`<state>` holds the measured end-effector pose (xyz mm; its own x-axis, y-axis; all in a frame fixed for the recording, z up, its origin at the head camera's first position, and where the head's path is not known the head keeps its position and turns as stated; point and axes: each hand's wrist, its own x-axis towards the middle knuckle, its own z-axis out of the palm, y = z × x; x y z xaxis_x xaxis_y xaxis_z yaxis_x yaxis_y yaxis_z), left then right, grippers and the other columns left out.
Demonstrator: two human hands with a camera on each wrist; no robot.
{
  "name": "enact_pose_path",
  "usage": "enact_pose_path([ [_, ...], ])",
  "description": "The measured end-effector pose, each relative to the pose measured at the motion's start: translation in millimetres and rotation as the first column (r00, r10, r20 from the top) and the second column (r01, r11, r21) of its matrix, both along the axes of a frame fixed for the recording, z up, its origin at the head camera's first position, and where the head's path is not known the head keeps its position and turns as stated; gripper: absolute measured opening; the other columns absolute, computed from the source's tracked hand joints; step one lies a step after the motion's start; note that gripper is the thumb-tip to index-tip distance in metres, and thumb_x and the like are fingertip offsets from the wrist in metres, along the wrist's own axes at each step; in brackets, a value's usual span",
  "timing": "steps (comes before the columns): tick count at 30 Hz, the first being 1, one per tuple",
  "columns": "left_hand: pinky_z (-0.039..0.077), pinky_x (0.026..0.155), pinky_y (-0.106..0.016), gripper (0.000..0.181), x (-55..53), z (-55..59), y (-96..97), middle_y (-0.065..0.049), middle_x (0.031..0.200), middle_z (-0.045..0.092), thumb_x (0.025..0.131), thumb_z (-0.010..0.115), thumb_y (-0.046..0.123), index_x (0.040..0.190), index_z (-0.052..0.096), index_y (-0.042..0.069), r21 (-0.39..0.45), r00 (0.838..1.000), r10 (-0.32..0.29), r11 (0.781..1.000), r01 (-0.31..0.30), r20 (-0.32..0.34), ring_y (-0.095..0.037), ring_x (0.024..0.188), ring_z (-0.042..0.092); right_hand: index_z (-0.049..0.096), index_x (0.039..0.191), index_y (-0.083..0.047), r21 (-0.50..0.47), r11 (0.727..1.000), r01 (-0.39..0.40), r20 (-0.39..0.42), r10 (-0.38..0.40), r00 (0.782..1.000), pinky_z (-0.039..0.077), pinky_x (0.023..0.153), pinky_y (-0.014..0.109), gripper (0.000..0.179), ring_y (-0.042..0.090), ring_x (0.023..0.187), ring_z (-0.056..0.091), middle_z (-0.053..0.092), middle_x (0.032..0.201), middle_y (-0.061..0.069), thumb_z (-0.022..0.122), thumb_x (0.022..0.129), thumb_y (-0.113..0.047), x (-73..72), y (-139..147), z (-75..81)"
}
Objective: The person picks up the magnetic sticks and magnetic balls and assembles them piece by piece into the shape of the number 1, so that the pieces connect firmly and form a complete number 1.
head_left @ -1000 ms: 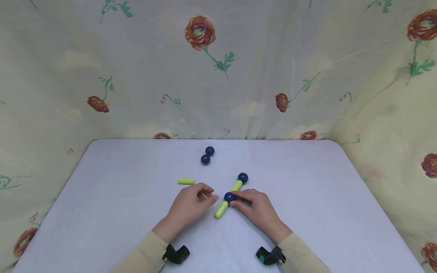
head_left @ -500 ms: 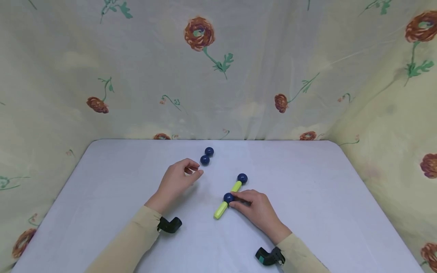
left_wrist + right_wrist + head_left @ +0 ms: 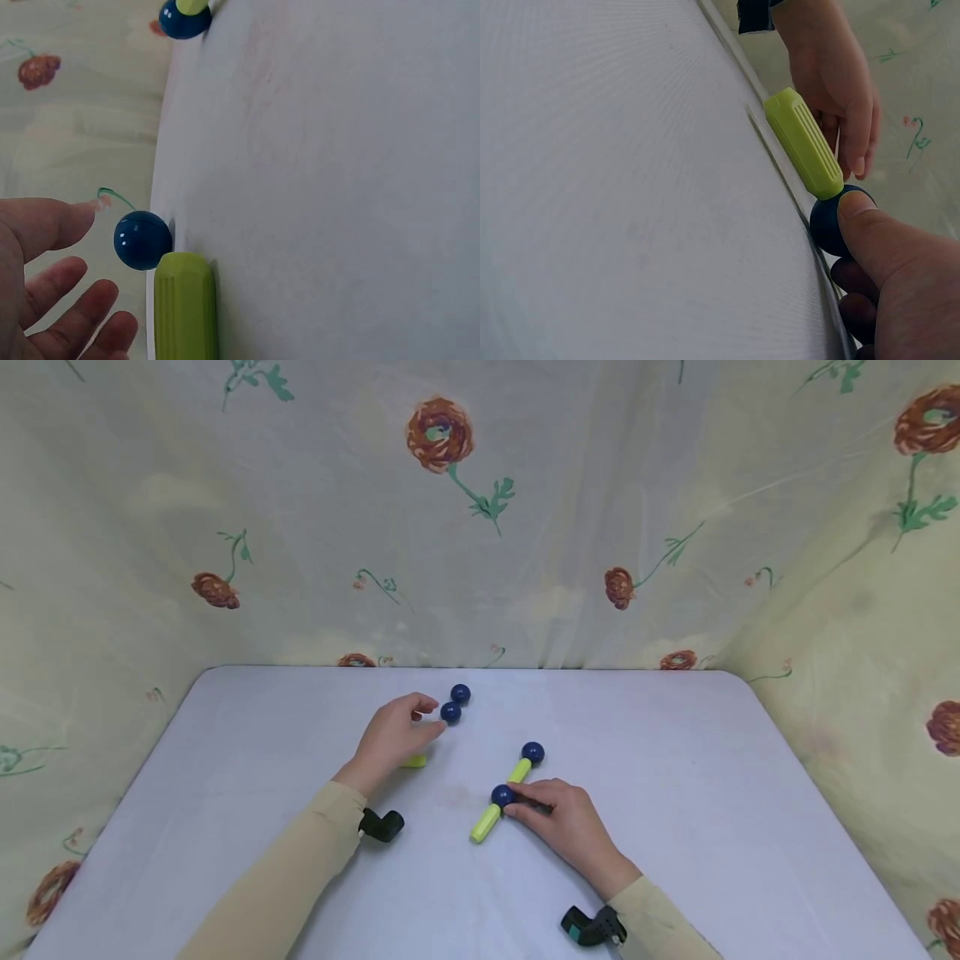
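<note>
My right hand (image 3: 558, 818) pinches a blue ball (image 3: 503, 795) between thumb and fingers. That ball joins two yellow-green rods: a near rod (image 3: 485, 823), its free end toward me, and a far rod (image 3: 520, 770) topped by another blue ball (image 3: 532, 752). In the right wrist view the thumb presses on the held ball (image 3: 828, 225) beside a ribbed rod (image 3: 802, 142). My left hand (image 3: 397, 731) reaches toward two loose blue balls, thumb and fingers apart beside the nearer ball (image 3: 451, 713). The farther ball (image 3: 461, 694) sits right behind it.
A loose yellow-green rod (image 3: 415, 762) lies partly hidden under my left hand. The white table (image 3: 675, 760) has its far edge against a flowered curtain (image 3: 555, 527). Each wrist carries a small black camera, such as the right camera (image 3: 592, 927).
My left hand has moved from beside the joined rods away to the loose balls, and now covers part of the loose rod. The right hand keeps its pinch in place.
</note>
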<state>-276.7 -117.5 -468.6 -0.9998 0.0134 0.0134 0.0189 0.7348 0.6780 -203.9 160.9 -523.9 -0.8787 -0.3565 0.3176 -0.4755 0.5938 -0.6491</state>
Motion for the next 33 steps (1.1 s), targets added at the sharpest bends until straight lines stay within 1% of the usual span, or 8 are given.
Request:
enact_pose_path([
  [2, 0.047, 0.094, -0.042, 0.044, -4.2, -0.8, 0.8, -0.002, 0.121, 0.063, 0.089, 0.073, 0.037, 0.125, 0.064, 0.013, -0.010, 1.000, 0.004, 1.000, -0.003, 0.020, -0.023, 0.113, 0.056, 0.076, 0.114, -0.024, -0.002, 1.000, -0.001, 0.002, 0.001, 1.000, 0.052, 0.081, 0.028, 0.032, 0.000, 0.097, 0.062, 0.071, 0.103, -0.016, 0.078, 0.085, -0.038, -0.1, 0, -0.4],
  [5, 0.047, 0.094, -0.042, 0.048, -8.8, -1.8, 0.5, -0.002, 0.123, 0.063, 0.089, 0.074, 0.039, 0.127, 0.062, 0.014, -0.003, 0.999, 0.011, 1.000, -0.011, 0.051, -0.024, 0.113, 0.055, 0.076, 0.114, -0.024, -0.004, 1.000, -0.006, 0.000, 0.006, 1.000, 0.052, 0.080, 0.028, 0.031, 0.000, 0.096, 0.062, 0.071, 0.103, -0.016, 0.078, 0.086, -0.037, -0.3, -1, -0.6],
  [9, 0.047, 0.094, -0.043, 0.051, -13.2, -3.8, -1.5, -0.003, 0.125, 0.062, 0.088, 0.074, 0.040, 0.130, 0.060, 0.014, 0.028, 0.996, 0.015, 0.999, -0.017, 0.089, -0.025, 0.114, 0.055, 0.075, 0.115, -0.024, 0.001, 1.000, -0.016, -0.002, 0.016, 1.000, 0.052, 0.081, 0.028, 0.032, 0.000, 0.097, 0.062, 0.071, 0.104, -0.016, 0.077, 0.086, -0.037, -0.3, -2, 0.2],
  [16, 0.047, 0.094, -0.043, 0.052, -23.7, -10.6, -0.8, -0.002, 0.125, 0.062, 0.087, 0.075, 0.043, 0.130, 0.059, 0.018, 0.050, 0.994, 0.022, 0.998, -0.028, 0.109, -0.025, 0.114, 0.056, 0.075, 0.115, -0.024, 0.012, 1.000, -0.015, -0.005, 0.015, 1.000, 0.052, 0.081, 0.028, 0.031, 0.000, 0.097, 0.063, 0.071, 0.103, -0.015, 0.078, 0.086, -0.035, 0.1, 0, 1.4],
  [22, 0.045, 0.097, -0.044, 0.057, -30.0, -13.7, 6.0, -0.005, 0.124, 0.062, 0.085, 0.075, 0.048, 0.130, 0.060, 0.016, 0.035, 0.988, 0.041, 0.998, -0.047, 0.148, -0.026, 0.115, 0.056, 0.075, 0.115, -0.024, 0.008, 1.000, -0.017, -0.008, 0.017, 1.000, 0.052, 0.080, 0.027, 0.032, 0.000, 0.096, 0.062, 0.071, 0.102, -0.017, 0.078, 0.086, -0.036, -0.1, 1, 0.3],
  [27, 0.044, 0.097, -0.043, 0.058, -31.7, -13.4, 10.0, -0.008, 0.122, 0.063, 0.085, 0.074, 0.049, 0.128, 0.061, 0.012, 0.011, 0.987, 0.031, 0.999, -0.033, 0.155, -0.027, 0.113, 0.056, 0.075, 0.115, -0.024, 0.006, 1.000, -0.020, -0.011, 0.020, 1.000, 0.052, 0.081, 0.027, 0.032, -0.001, 0.097, 0.062, 0.071, 0.103, -0.018, 0.077, 0.086, -0.037, -0.5, 2, -1.5],
  [33, 0.044, 0.098, -0.043, 0.051, -30.6, -12.2, 11.2, -0.008, 0.121, 0.063, 0.088, 0.073, 0.045, 0.125, 0.064, 0.012, -0.017, 0.992, 0.013, 1.000, -0.011, 0.124, -0.026, 0.112, 0.056, 0.075, 0.116, -0.024, 0.027, 0.999, -0.017, -0.032, 0.018, 0.999, 0.052, 0.080, 0.027, 0.032, -0.001, 0.096, 0.062, 0.071, 0.103, -0.017, 0.077, 0.086, -0.036, -0.8, 1, -2.0],
])
